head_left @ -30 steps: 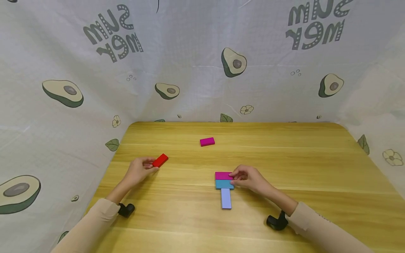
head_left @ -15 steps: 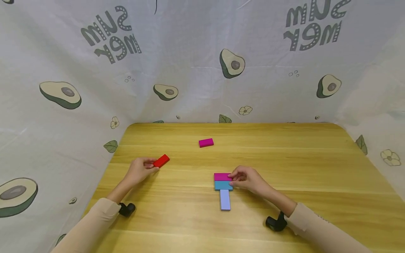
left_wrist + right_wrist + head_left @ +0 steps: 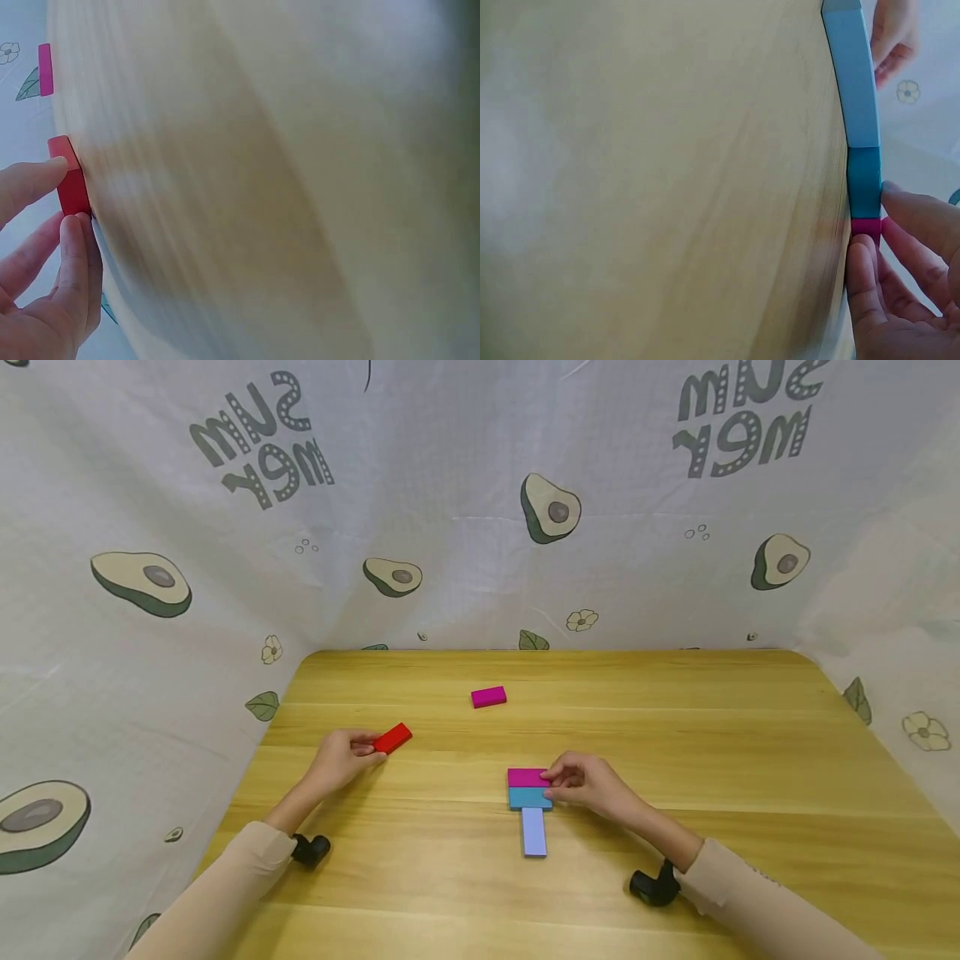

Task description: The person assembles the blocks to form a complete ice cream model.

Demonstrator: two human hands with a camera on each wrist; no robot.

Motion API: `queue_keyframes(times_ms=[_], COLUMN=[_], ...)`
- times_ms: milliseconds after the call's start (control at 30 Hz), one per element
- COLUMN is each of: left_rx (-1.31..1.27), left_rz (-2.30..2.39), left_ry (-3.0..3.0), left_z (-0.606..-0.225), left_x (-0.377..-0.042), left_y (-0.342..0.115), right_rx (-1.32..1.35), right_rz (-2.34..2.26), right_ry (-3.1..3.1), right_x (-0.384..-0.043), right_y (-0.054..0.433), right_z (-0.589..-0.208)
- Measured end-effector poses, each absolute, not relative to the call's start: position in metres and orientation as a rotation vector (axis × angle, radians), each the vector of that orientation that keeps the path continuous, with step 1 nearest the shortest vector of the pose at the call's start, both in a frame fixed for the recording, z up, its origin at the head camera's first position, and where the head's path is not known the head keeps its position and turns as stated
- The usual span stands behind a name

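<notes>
My left hand [image 3: 341,758] pinches a red rectangular block [image 3: 393,738] between thumb and fingers, at the left of the table in the head view. In the left wrist view the thumb lies on one side of the red block [image 3: 71,176] and the fingertips on its end. Right of centre, my right hand [image 3: 592,783] holds the right end of a flat magenta block [image 3: 527,777], its thumb touching the teal block [image 3: 529,798] beside it. A lavender block [image 3: 534,833] extends from the teal block toward me. The right wrist view shows these blocks meeting in a row.
Another magenta block [image 3: 489,697] lies alone toward the back of the wooden table [image 3: 675,727]. A white cloth [image 3: 465,468] printed with avocados hangs behind the table and at its sides. Each wrist carries a black camera mount.
My left hand has shifted slightly to the right with the red block. The right hand and the joined blocks stay in place; the head view has moved a little.
</notes>
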State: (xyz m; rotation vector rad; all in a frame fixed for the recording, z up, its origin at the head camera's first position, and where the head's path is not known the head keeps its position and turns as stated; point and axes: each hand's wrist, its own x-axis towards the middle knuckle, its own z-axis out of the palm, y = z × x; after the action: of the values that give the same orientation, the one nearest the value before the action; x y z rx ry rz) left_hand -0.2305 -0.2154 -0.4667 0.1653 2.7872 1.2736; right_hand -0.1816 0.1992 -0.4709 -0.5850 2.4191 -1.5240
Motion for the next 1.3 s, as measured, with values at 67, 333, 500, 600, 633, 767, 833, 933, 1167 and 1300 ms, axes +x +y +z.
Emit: queue_keyframes(times_ms=[67, 333, 500, 600, 633, 767, 833, 933, 1167, 1300], left_rx=[0.168, 0.202, 0.246, 0.259, 0.254, 0.264, 0.276, 0.302, 0.343, 0.358], left_rz=[1.276, 1.276, 1.272, 1.269, 1.268, 1.251, 1.25, 1.26, 1.278, 1.281], left_ry=[2.783, 2.766, 2.767, 2.766, 2.762, 2.752, 2.744, 2.727, 2.697, 2.686], left_z=[-0.467, -0.466, -0.466, -0.466, -0.465, -0.465, -0.464, -0.464, -0.464, -0.463], left_x=[-0.231, -0.232, -0.234, -0.235, -0.236, -0.237, -0.238, -0.24, -0.242, -0.242], left_y=[-0.214, -0.208, -0.203, -0.199, -0.197, -0.191, -0.188, -0.183, -0.173, -0.168], right_rx=[-0.586, -0.586, -0.58, -0.579, -0.58, -0.577, -0.576, -0.575, -0.572, -0.573], right_rz=[-1.524, -1.518, -1.519, -1.521, -1.522, -1.522, -1.521, -1.521, -1.515, -1.515], right_ry=[2.418, 2.423, 2.418, 2.416, 2.415, 2.415, 2.415, 2.412, 2.414, 2.413], right_x=[-0.182, -0.183, -0.183, -0.183, -0.183, -0.183, -0.184, -0.184, -0.184, -0.185], right_y=[0.199, 0.2, 0.2, 0.2, 0.2, 0.2, 0.2, 0.2, 0.2, 0.199], right_z=[-0.471, -0.473, -0.473, -0.473, -0.473, -0.473, -0.473, -0.474, -0.474, -0.473])
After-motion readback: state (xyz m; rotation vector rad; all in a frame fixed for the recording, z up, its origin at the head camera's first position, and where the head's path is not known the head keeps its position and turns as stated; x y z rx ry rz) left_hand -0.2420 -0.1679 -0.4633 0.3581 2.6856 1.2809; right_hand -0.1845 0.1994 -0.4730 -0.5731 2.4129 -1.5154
